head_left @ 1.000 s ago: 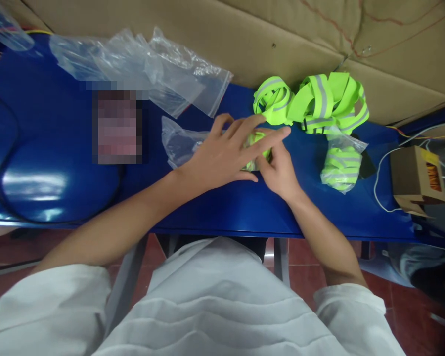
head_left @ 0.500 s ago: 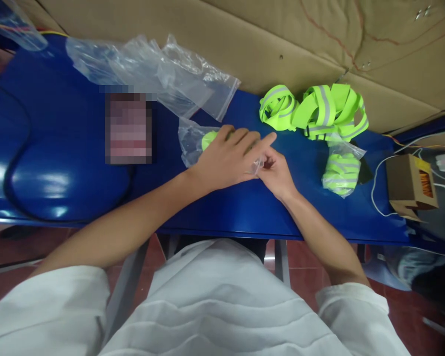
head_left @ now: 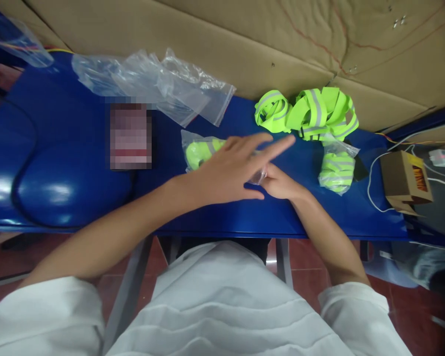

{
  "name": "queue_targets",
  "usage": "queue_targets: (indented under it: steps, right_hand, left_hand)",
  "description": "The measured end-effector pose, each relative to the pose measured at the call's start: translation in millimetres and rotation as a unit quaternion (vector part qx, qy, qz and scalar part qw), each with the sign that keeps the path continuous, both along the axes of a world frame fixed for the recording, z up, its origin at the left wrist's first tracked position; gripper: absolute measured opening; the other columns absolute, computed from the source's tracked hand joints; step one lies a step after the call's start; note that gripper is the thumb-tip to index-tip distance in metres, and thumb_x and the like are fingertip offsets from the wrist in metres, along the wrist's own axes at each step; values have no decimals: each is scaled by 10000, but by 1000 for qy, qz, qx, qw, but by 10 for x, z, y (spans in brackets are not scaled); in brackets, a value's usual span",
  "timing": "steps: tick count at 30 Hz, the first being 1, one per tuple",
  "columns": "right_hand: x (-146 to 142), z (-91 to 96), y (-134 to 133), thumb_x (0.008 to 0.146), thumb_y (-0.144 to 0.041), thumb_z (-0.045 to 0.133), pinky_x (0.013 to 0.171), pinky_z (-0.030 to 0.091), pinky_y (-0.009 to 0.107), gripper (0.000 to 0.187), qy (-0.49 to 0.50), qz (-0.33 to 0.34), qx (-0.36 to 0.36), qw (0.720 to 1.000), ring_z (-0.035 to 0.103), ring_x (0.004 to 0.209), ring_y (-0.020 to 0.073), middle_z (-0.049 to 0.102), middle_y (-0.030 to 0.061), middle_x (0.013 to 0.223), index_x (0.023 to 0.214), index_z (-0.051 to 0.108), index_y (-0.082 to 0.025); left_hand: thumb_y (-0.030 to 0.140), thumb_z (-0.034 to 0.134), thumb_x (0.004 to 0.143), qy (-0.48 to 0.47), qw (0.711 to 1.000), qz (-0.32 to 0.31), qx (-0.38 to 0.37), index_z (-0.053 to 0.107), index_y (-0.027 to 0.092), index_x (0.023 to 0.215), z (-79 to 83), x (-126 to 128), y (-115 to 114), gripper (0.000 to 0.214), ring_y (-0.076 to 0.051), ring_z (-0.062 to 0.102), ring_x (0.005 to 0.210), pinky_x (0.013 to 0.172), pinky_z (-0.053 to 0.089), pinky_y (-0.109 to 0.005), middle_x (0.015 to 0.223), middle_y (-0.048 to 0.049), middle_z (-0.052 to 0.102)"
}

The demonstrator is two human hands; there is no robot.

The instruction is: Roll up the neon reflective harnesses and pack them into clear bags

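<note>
A clear plastic bag with a folded neon-yellow reflective strap inside lies at the middle of the blue table. My left hand is laid over the bag, its fingers stretched out and apart and hiding much of it. At the bag's right end, my right hand is closed on the plastic; its fingertips are partly hidden behind the left hand. Right of my hands sits another bagged reflective strap.
Loose neon-yellow reflective straps are heaped at the back. Empty zip bags lie at back left, near a blurred-out item. A black cable crosses the table's left side. On the right stand a cardboard box and white cables.
My left hand has spread its fingers and thumb and moved slightly down. More of the strap in the bag shows on the left. The right hand still grips the bag's end.
</note>
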State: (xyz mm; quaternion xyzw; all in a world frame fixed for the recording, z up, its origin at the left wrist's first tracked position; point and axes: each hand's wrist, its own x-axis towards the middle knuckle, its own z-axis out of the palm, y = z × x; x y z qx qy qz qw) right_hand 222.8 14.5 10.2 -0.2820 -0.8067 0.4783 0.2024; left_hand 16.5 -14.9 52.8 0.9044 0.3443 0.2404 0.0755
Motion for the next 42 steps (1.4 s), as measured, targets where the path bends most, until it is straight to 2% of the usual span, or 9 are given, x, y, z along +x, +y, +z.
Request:
queue_targets:
  steps: [5,9,15,20,23,28,32,36,42]
  right_hand:
    - [43,351,-44,1034,-599,547,1230,432,473,481,79,-85,11,993,585,1420,278,675,32,1463,1372,696,-290]
    - [5,258,-70,862,-654,773,1149,487,475,589,88,-186,149,967,626,1294,293,694,92,1345,1295,701,-262]
    - [55,147,25,905,-422,806,879,570,329,200,151,-127,54,979,680,987,175,703,43,1059,977,747,-246]
    - [236,405,76,894,-313,831,909,567,316,104,129,-42,37,990,691,997,163,732,39,1084,929,762,-243]
    - [267,392,57,891,-281,831,816,589,273,101,152,-106,15,983,689,914,132,708,34,1063,867,750,-225]
    - [224,145,-3,767,-369,935,802,661,304,391,209,-233,-159,936,746,857,132,677,2,1206,1050,683,-270]
    - [224,76,12,680,-444,978,686,659,289,552,157,-275,-281,906,745,720,150,722,-33,829,1084,672,-226]
    - [250,113,46,693,-411,973,637,614,259,460,151,-300,-236,912,705,641,130,698,-50,678,1024,735,-199]
    - [296,115,51,762,-364,936,720,611,255,328,154,-274,-256,914,755,817,143,802,12,890,1007,783,-207]
  left_hand:
    - [699,848,730,-46,969,117,-210,673,166,1367,88,-388,341,849,-328,685,1043,981,499,-431,1165,-113,746]
    - [638,907,676,-218,906,199,-303,719,189,1088,-24,-424,376,639,-197,650,837,720,473,-283,978,-30,735]
    - [718,616,931,-332,796,88,-498,746,141,994,53,-428,222,595,-183,661,852,792,512,-298,934,-59,754]
    - [572,790,858,-393,782,98,-473,777,160,911,-38,-434,191,416,-158,650,782,722,495,-255,856,-36,734]
    - [585,815,827,-436,768,125,-451,782,165,901,-146,-378,151,427,-128,593,692,654,466,-238,796,-22,707]
    - [625,774,861,-466,771,139,-412,799,200,851,-283,-306,110,426,-102,460,536,515,375,-240,612,8,579]
    - [497,837,851,-516,736,165,-407,809,211,827,-377,-297,132,288,-130,559,560,538,461,-262,646,-15,645]
    - [455,880,814,-538,709,175,-420,833,232,882,-454,-296,151,237,-190,716,732,656,594,-296,874,-57,792]
    - [411,851,863,-555,715,171,-389,821,240,910,-414,-275,110,180,-165,754,770,751,647,-293,884,-28,798]
